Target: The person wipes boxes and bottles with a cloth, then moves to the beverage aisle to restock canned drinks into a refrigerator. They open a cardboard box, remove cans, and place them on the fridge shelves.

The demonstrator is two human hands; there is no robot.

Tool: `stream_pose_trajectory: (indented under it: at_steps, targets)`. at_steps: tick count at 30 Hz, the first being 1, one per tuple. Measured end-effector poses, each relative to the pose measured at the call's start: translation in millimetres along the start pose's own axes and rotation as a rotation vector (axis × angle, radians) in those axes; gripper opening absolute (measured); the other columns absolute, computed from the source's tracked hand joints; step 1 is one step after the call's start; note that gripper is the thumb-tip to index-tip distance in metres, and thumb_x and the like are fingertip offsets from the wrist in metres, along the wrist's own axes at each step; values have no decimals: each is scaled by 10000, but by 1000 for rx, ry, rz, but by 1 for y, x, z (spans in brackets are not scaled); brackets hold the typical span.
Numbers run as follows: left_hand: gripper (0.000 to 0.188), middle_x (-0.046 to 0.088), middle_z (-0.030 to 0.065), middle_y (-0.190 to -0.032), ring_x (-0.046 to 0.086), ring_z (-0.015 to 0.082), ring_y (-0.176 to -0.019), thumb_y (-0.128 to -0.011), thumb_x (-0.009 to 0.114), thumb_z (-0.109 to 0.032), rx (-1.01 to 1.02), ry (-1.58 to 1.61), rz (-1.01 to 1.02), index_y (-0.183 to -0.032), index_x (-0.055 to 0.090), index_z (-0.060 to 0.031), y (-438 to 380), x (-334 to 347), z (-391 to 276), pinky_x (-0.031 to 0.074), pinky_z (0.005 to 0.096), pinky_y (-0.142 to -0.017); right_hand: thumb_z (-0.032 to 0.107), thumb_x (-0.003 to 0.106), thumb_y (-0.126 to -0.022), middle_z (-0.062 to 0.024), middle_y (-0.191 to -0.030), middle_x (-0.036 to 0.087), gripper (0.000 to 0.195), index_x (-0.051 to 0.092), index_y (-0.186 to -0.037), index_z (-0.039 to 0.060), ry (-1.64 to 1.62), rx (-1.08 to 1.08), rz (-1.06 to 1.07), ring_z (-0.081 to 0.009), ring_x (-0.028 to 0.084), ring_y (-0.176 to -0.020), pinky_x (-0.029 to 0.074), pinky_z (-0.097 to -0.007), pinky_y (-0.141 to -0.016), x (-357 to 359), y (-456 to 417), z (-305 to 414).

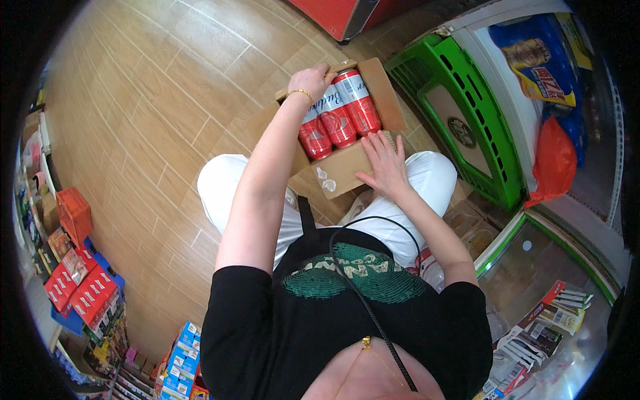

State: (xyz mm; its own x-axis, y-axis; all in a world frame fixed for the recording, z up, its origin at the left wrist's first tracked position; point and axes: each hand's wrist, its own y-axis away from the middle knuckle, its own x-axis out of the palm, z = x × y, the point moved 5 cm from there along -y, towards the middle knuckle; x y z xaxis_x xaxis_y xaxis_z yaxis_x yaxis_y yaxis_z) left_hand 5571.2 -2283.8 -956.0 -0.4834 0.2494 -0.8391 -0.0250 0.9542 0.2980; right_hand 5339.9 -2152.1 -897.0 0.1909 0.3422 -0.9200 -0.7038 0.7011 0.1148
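An opened cardboard box (345, 172) sits on the floor between my knees, its flaps folded outward. Red and white Budweiser beer cans (341, 119) lie side by side inside it, several of them showing. My left hand (309, 84) reaches to the far edge of the box, fingers curled at the rim beside the top of a can; its fingertips are partly hidden, so whether it grips the cardboard is unclear. My right hand (385, 162) rests with spread fingers on the near flap, fingertips close to the can bottoms, holding nothing.
A green plastic crate panel (472, 125) and a white refrigerated cabinet stand at the right, with a red plastic bag (554, 159) hanging there. A glass-topped freezer (530, 250) is at the lower right. Shelves with red boxes (92, 295) and an orange basket (74, 214) line the left.
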Motion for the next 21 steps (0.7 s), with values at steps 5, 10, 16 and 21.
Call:
stream_pose_trajectory:
  at_steps: [5, 10, 16, 21]
  targets:
    - [417, 645, 160, -1041, 610, 330, -971, -914, 459, -440, 29, 10, -84, -1164, 577, -128, 0, 2, 1, 483, 447, -821, 395, 702, -733, -177, -1350, 415, 680, 477, -1253, 18, -140, 216, -321, -359, 353, -1279, 287, -512, -1035, 0, 14, -25]
    - [408, 619, 135, -1102, 578, 312, -1031, -903, 498, -406, 94, 10, -156, -1191, 556, -123, 2, 2, 1, 466, 423, -873, 387, 662, -785, -189, -1174, 555, 518, 564, -1130, 12, -346, 673, -334, -345, 537, -1073, 430, -428, -883, 18, 22, -67]
    - [450, 482, 149, -1292, 427, 334, -1216, -853, 582, -299, 356, -145, -430, -1263, 498, -134, 40, -15, 1, 333, 492, -1026, 389, 609, -860, -176, -897, 675, 408, 646, -1006, 10, -643, 719, -128, -295, 654, -823, 495, -384, -745, 53, 7, -91]
    - [538, 402, 180, -1356, 357, 380, -1267, -775, 648, -210, 396, -142, -308, -1280, 479, -135, 132, -9, 15, 270, 531, -1067, 350, 581, -917, -54, -980, 672, 394, 637, -1076, -7, -1304, 880, 86, -114, 607, -880, 459, -256, -808, 75, 11, -95]
